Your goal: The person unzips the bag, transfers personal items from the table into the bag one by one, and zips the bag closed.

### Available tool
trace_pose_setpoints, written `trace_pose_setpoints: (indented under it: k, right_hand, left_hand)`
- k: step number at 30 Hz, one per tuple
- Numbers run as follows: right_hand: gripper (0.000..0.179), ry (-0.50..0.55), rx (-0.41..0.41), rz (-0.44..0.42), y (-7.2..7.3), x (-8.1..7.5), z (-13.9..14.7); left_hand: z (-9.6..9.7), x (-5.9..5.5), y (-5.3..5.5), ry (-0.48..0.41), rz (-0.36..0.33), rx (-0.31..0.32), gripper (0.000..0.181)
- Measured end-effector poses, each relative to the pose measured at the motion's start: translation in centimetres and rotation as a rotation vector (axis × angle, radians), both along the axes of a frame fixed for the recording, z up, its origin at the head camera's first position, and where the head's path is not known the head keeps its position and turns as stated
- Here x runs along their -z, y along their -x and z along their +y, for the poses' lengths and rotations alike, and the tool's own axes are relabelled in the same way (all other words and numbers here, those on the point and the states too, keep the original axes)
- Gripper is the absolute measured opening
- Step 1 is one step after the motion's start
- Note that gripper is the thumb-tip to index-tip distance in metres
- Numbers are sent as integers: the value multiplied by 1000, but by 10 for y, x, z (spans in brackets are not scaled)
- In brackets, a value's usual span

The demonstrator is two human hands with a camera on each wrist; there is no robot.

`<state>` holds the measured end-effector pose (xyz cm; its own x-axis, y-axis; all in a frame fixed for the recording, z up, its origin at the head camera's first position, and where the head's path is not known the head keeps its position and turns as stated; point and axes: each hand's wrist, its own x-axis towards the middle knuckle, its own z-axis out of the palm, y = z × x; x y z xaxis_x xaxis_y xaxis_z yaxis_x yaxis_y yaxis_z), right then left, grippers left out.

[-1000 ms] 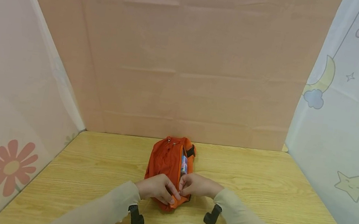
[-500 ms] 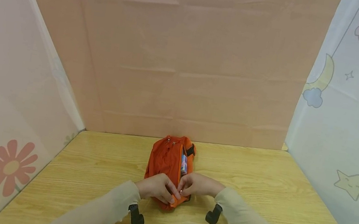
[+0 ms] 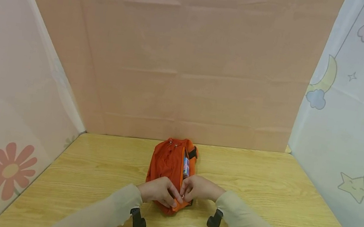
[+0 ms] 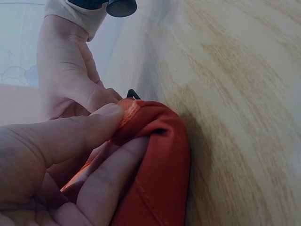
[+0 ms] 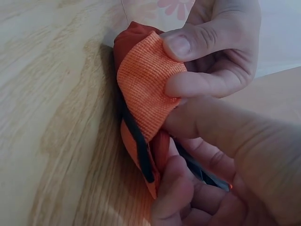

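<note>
A red-orange waist bag [image 3: 165, 164] lies on the wooden table, its near end towards the person. Along its right side a zipped pocket gapes, showing a blue and pink packet [image 3: 186, 167] inside. My left hand [image 3: 158, 189] pinches the bag's near corner, thumb on the orange webbing [image 5: 148, 77] and a finger tucked against the red cloth. Right beside it, my right hand [image 3: 202, 188] has thumb and forefinger curled together at the zipper, where a small metal zipper pull [image 3: 183, 197] glints at the fingertips. Most of that pull is hidden by the fingers.
A black buckle [image 3: 193, 153] sits on the bag's far right edge. Wood-grain table [image 3: 247, 174] extends on both sides. A plain peach sheet [image 3: 188, 71] stands behind, with printed sheets at left and right. Black wrist cameras [image 3: 138, 220] hang below both cuffs.
Both hands keep their places at the bag's near end. The right fingertips shift only slightly at the zipper; the bag stays where it was.
</note>
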<state>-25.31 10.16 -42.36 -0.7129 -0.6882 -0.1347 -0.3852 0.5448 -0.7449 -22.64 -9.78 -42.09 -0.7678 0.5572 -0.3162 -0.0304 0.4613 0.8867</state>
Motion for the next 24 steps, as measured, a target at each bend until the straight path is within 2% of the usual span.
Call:
trace_pose_setpoints:
  k: [8, 16, 24]
  right_hand:
    - [15, -25, -2, 38, 2, 2, -1]
    - [16, -20, 3, 23, 2, 4, 0]
    - [13, -48, 34, 152, 5, 5, 5]
  left_hand:
    - [0, -1, 0, -13, -3, 5, 15]
    - [0, 1, 2, -21, 1, 6, 15]
    - [-1, -2, 1, -10, -7, -9, 16]
